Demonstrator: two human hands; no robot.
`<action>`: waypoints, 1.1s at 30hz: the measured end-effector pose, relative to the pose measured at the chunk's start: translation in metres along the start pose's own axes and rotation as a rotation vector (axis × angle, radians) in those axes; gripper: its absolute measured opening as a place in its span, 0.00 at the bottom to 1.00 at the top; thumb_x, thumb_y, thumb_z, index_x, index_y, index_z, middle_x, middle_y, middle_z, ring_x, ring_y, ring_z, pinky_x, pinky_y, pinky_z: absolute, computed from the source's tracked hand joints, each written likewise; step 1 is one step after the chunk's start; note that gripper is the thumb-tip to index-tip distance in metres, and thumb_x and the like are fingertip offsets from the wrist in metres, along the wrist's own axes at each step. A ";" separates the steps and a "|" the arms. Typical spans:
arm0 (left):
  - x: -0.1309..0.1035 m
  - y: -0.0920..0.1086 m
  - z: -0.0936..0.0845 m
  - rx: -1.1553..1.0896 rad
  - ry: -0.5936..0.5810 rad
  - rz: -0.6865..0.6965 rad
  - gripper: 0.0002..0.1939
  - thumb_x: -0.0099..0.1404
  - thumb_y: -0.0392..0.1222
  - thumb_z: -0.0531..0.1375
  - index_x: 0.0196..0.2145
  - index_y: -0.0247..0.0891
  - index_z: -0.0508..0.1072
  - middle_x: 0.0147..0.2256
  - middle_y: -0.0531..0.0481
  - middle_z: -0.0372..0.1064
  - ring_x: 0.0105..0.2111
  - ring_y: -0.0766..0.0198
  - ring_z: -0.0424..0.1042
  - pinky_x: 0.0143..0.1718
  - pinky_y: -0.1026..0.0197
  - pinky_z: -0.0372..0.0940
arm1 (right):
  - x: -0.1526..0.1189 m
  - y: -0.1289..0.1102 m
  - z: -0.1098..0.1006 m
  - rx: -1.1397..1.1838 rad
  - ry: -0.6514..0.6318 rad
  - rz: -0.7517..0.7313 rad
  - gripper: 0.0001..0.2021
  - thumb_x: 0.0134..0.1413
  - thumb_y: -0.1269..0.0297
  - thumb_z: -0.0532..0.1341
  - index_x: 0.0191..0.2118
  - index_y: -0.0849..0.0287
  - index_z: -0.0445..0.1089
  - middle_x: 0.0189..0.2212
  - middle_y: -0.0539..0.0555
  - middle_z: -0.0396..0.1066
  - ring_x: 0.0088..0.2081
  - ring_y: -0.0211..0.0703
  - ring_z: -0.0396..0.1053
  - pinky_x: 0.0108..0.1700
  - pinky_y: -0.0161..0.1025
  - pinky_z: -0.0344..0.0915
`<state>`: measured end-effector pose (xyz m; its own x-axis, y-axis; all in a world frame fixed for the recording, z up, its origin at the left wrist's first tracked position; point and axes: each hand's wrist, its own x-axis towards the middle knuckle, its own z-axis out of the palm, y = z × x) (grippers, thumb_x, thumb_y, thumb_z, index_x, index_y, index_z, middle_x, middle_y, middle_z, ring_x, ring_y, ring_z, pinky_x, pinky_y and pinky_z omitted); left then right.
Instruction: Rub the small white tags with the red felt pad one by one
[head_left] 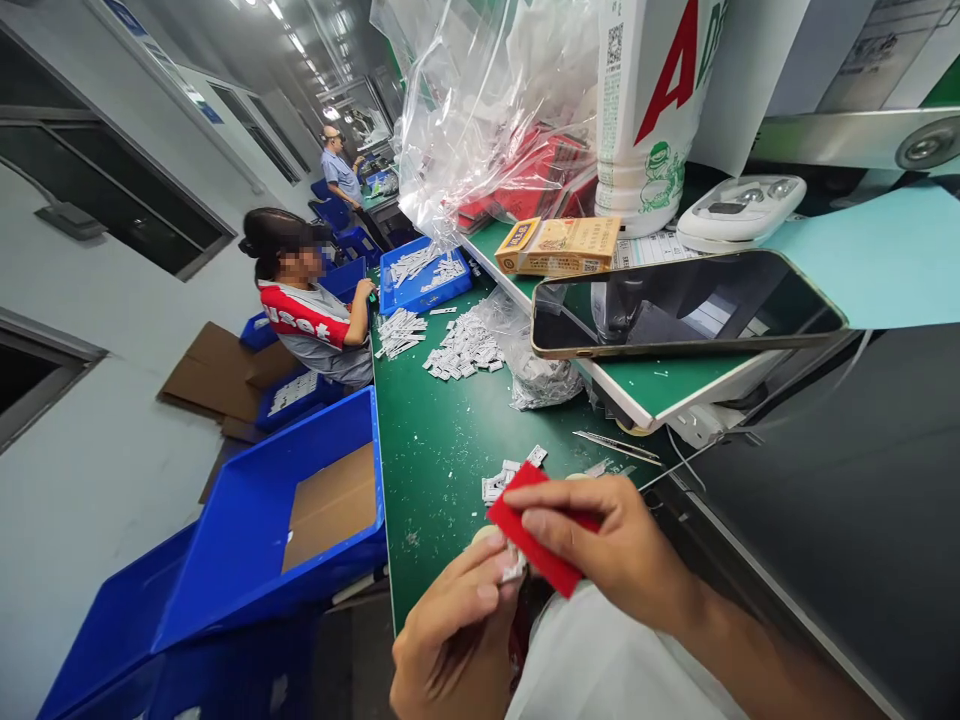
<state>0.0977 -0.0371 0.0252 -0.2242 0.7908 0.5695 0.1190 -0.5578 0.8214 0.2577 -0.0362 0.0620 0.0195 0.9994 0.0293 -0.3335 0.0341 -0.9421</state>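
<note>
Gripping a red flat block point(544, 555) between thumb and fingers of the right hand point(621, 535), at lower center of the frame, slightly to the right. Pinching a small white piece point(514, 568) with the bent fingertips of the left hand point(454, 625), at lower center, near the block's lower left edge. Impossible to tell of any contact between piece and block.

Just beyond the block, a small pile of white pieces point(495, 488) on the green tabletop point(431, 440). To the right of the pile, a slim metal tool point(616, 446). Near the center of the frame, a larger heap of white pieces point(465, 345) beside a clear bag of pieces point(546, 382).

At upper right, on a raised shelf point(679, 382), a smartphone point(690, 305), a yellow-orange carton point(559, 245) and a white bottle point(645, 190) with a red letter A. At upper left of center, a seated co-worker point(319, 350) beside a blue tray point(431, 299). At lower left, a large blue bin point(240, 530) with cardboard point(337, 505) inside.
</note>
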 end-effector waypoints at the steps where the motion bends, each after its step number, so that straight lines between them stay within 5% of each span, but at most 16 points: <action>1: 0.001 0.000 -0.002 0.003 -0.042 0.021 0.12 0.53 0.31 0.74 0.30 0.41 0.76 0.30 0.56 0.83 0.34 0.52 0.84 0.38 0.50 0.81 | 0.001 -0.001 0.002 -0.047 0.123 -0.032 0.10 0.60 0.59 0.68 0.44 0.53 0.84 0.37 0.54 0.85 0.37 0.45 0.81 0.39 0.35 0.77; 3: 0.004 -0.001 -0.003 0.012 -0.065 0.095 0.12 0.54 0.28 0.73 0.30 0.40 0.75 0.30 0.55 0.83 0.33 0.52 0.84 0.38 0.50 0.81 | 0.003 -0.004 0.004 -0.090 0.238 -0.071 0.09 0.60 0.60 0.68 0.43 0.52 0.85 0.38 0.53 0.85 0.39 0.46 0.81 0.42 0.36 0.77; 7: 0.007 0.003 -0.002 0.004 -0.033 0.118 0.12 0.53 0.29 0.73 0.30 0.40 0.75 0.31 0.54 0.83 0.33 0.52 0.84 0.36 0.50 0.81 | 0.008 -0.006 0.005 -0.151 0.080 -0.038 0.09 0.56 0.60 0.70 0.42 0.53 0.85 0.37 0.54 0.85 0.40 0.49 0.82 0.45 0.40 0.78; 12: 0.012 0.007 -0.001 -0.044 0.011 0.079 0.14 0.53 0.31 0.74 0.29 0.39 0.72 0.28 0.56 0.82 0.30 0.56 0.83 0.36 0.54 0.81 | 0.015 -0.002 -0.002 -0.223 0.263 -0.017 0.09 0.57 0.59 0.69 0.42 0.53 0.84 0.39 0.55 0.85 0.41 0.50 0.81 0.46 0.42 0.77; 19: 0.018 0.009 -0.004 -0.178 -0.005 -0.195 0.12 0.54 0.34 0.74 0.31 0.39 0.75 0.29 0.53 0.83 0.29 0.59 0.83 0.36 0.56 0.80 | 0.003 -0.009 -0.005 -0.088 0.112 -0.075 0.09 0.63 0.59 0.66 0.45 0.51 0.82 0.40 0.52 0.83 0.40 0.45 0.79 0.42 0.37 0.76; 25: 0.017 0.011 0.004 -0.199 0.040 -0.210 0.12 0.52 0.35 0.75 0.29 0.39 0.76 0.27 0.54 0.82 0.29 0.59 0.83 0.36 0.57 0.80 | 0.002 -0.006 -0.008 0.019 0.014 -0.031 0.11 0.64 0.58 0.66 0.48 0.49 0.81 0.44 0.53 0.82 0.43 0.46 0.78 0.42 0.37 0.74; 33: 0.019 0.013 0.009 -0.162 -0.042 -0.250 0.11 0.54 0.38 0.75 0.34 0.43 0.80 0.29 0.55 0.82 0.29 0.64 0.82 0.35 0.64 0.78 | -0.007 -0.013 -0.005 0.144 -0.121 -0.036 0.11 0.63 0.61 0.66 0.48 0.50 0.82 0.40 0.53 0.82 0.40 0.43 0.78 0.44 0.37 0.74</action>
<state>0.1033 -0.0271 0.0466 -0.1865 0.9165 0.3538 -0.0912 -0.3747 0.9226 0.2671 -0.0436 0.0724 -0.0764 0.9910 0.1101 -0.4660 0.0621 -0.8826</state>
